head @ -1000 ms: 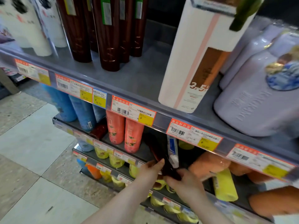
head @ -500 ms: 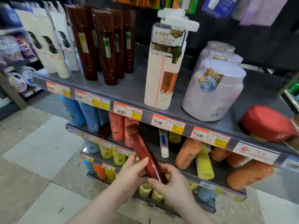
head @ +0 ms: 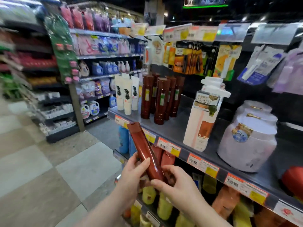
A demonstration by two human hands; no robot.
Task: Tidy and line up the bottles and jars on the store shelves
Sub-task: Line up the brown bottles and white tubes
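Both hands hold a dark red-brown bottle in front of the grey shelf, tilted with its cap up and to the left. My left hand grips its lower middle, thumb across the front. My right hand pinches its bottom end. On the shelf behind stands a group of several matching brown bottles, with three white tubes to their left. A tall white pump bottle and pale lilac jars stand further right.
A red lid or jar lies at the shelf's right end. Lower shelves hold orange, yellow and blue bottles. Hanging packets fill the wall above. The tiled aisle floor lies to the left, with another shelving unit beyond.
Both hands have lifted the brown bottle from the lower shelf up to the level of the grey shelf's edge. My view has swung upward and back, showing the aisle.
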